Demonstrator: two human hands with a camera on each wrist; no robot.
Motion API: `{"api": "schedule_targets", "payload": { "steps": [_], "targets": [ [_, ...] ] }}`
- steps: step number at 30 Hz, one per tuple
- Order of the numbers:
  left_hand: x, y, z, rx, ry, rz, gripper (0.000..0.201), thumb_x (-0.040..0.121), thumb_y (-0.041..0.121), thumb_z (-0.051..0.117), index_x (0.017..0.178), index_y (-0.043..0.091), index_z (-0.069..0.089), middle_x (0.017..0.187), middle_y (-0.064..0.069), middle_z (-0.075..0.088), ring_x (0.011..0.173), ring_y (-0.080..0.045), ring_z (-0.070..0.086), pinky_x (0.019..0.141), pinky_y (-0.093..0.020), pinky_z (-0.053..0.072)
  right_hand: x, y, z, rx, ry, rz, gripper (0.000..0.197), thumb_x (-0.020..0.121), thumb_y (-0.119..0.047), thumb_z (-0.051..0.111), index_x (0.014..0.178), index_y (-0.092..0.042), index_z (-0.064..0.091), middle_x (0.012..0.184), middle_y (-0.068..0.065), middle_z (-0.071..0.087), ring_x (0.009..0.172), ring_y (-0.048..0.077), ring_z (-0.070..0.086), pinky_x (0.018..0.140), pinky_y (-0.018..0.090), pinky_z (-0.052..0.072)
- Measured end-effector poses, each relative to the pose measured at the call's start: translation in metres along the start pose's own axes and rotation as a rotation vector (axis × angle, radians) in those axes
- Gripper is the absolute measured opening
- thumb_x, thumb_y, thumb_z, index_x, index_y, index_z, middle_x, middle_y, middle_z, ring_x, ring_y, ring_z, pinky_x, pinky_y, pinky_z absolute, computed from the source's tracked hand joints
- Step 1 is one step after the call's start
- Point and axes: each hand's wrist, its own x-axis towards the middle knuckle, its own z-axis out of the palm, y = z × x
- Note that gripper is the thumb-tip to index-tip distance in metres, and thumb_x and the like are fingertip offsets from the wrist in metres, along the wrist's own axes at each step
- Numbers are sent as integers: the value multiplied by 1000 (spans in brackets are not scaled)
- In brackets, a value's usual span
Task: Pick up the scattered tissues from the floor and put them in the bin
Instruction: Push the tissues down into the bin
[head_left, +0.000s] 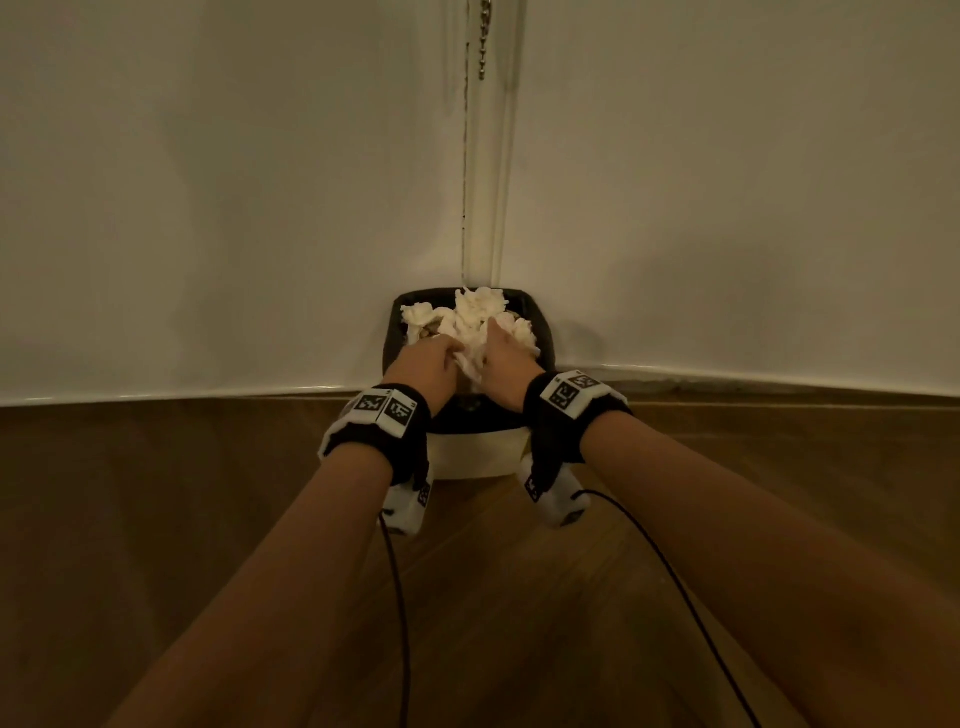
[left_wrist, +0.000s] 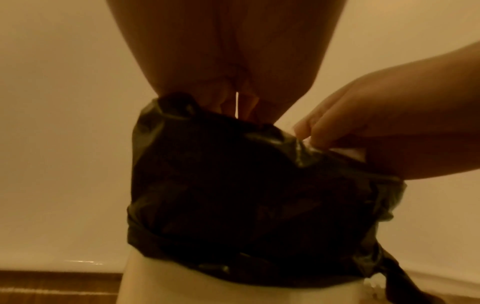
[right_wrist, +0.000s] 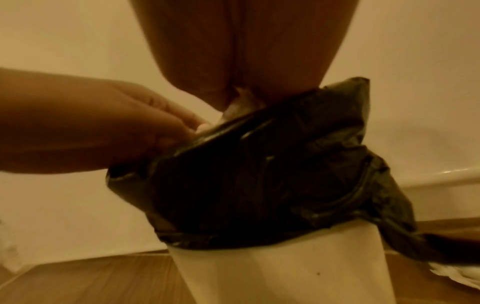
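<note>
A white bin (head_left: 475, 452) with a black liner (head_left: 543, 325) stands in the corner of the room. Crumpled white tissues (head_left: 478, 312) are heaped in its mouth, above the rim. Both hands are on the near side of the heap. My left hand (head_left: 431, 361) has its fingers curled into a tissue at the heap's front. My right hand (head_left: 506, 356) grips tissue beside it, thumb up. In the left wrist view the right hand (left_wrist: 363, 127) pinches white tissue over the liner (left_wrist: 233, 185). The right wrist view shows the left hand (right_wrist: 116, 127) with bent fingers at the liner's rim (right_wrist: 259, 164).
Two pale walls meet behind the bin, with a bead chain (head_left: 484, 36) hanging in the corner. Wooden floor (head_left: 208, 467) spreads in front. Black cables (head_left: 400, 623) trail from both wrist cameras. Something white and crumpled (right_wrist: 457, 275) lies on the floor right of the bin.
</note>
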Motion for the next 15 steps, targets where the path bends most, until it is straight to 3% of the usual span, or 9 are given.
{"api": "schedule_targets", "payload": {
  "steps": [4, 6, 7, 9, 11, 13, 15],
  "targets": [
    [-1, 6, 5, 178, -83, -23, 40, 98, 32, 24, 134, 26, 41, 123, -12, 58, 115, -28, 51, 101, -42, 32, -6, -11, 0, -381, -185, -24, 72, 96, -22, 47, 148, -4, 2, 156, 16, 8, 136, 36, 30, 111, 50, 26],
    [0, 8, 7, 296, -121, 0, 43, 98, 37, 17, 135, 34, 39, 126, -8, 56, 122, -25, 45, 107, -48, 20, -5, -11, -5, -499, -255, -60, 60, 99, -21, 40, 148, -4, 10, 155, 16, 15, 138, 32, 29, 112, 47, 26],
    [0, 8, 8, 343, -122, 14, 45, 97, 38, 16, 136, 35, 39, 130, -6, 53, 126, -23, 40, 110, -51, 14, -6, -10, -7, -538, -225, -90, 54, 100, -21, 36, 147, -5, 17, 154, 15, 21, 139, 30, 28, 114, 44, 24],
    [-3, 9, 12, 435, -86, 40, 50, 96, 41, 16, 143, 34, 30, 146, -2, 38, 138, -20, 26, 112, -54, -2, -9, -6, -8, -642, -6, -135, 44, 100, -25, 34, 141, -9, 36, 148, 11, 36, 137, 27, 30, 114, 40, 21],
    [-2, 11, 15, 524, -84, 102, 54, 96, 41, 15, 149, 30, 15, 155, 2, 23, 144, -18, 11, 111, -54, -13, -10, -3, -9, -787, 170, -205, 33, 95, -27, 42, 120, -15, 59, 134, 6, 50, 130, 28, 33, 110, 44, 20],
    [0, 14, 17, 619, -155, 130, 55, 96, 40, 13, 149, 24, 18, 155, 1, 23, 145, -19, 7, 111, -54, -13, -8, -3, -9, -790, 178, -206, 31, 93, -24, 46, 114, -13, 65, 138, 8, 42, 131, 32, 28, 110, 47, 20],
    [2, 16, 15, 604, -172, 139, 54, 97, 38, 17, 144, 16, 32, 150, -7, 32, 141, -24, 18, 115, -49, -1, -1, -4, -8, -673, 93, -161, 35, 96, -18, 39, 125, -7, 57, 145, 12, 36, 133, 33, 31, 110, 43, 25]
  ]
}}
